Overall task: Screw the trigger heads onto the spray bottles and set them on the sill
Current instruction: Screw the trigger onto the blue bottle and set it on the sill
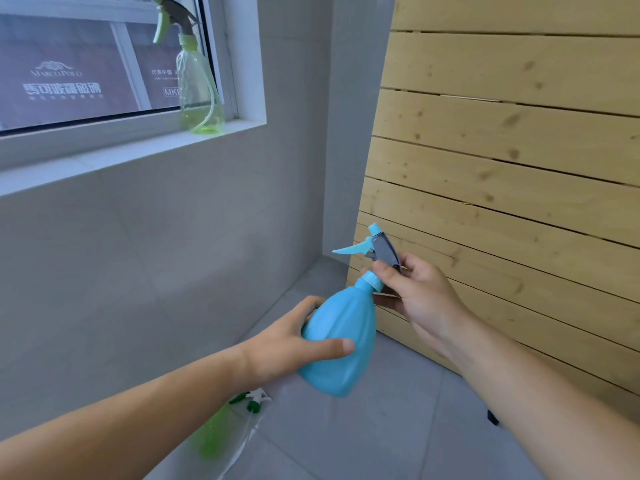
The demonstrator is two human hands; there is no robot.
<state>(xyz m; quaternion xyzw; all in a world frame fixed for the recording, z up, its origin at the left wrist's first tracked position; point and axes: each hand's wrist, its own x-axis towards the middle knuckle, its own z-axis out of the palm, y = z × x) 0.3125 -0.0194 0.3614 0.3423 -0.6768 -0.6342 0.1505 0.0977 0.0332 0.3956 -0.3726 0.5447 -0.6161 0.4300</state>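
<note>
A blue spray bottle [341, 344] is held tilted in mid-air at centre. My left hand [291, 341] wraps around its body from the left. My right hand [412, 289] pinches the blue-and-grey trigger head [379, 249] that sits on the bottle's neck, fingers at the collar. A clear green spray bottle [199, 84] with its green trigger head on stands upright on the white sill [104, 157] at the upper left. On the floor below my left arm lie a green bottle [214, 434] and a green-and-white trigger head [254, 400], partly hidden by the arm.
A slatted wooden panel [502, 168] leans against the wall on the right, close behind my right hand. Grey tiled wall and floor [363, 427] fill the corner. A small dark object [492, 417] lies on the floor by my right forearm.
</note>
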